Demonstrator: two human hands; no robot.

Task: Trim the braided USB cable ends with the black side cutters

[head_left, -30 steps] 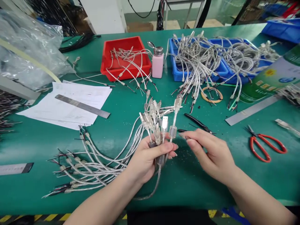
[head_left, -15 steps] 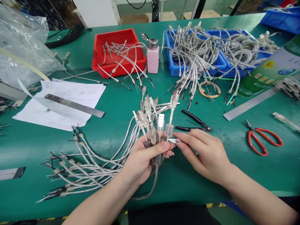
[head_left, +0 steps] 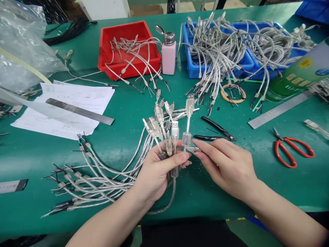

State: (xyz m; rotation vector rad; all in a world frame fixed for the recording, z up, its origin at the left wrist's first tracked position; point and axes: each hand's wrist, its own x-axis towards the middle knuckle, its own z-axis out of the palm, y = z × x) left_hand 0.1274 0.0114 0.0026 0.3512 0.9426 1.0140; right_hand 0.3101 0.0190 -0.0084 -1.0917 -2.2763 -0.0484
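Left hand [head_left: 158, 169] is clasping USB cables [head_left: 120, 185] above the desk [head_left: 205, 202], apparently so one ferrite block [head_left: 186, 139] is standing clear at one o'clock. Right hand [head_left: 228, 163], at three o'clock, is pinching a pale blade-like piece [head_left: 193, 149] close below that block.

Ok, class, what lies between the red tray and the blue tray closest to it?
In the head view, a pink bottle with its lid flipped up stands between the red tray and that blue tray, with a pale cable beside it.
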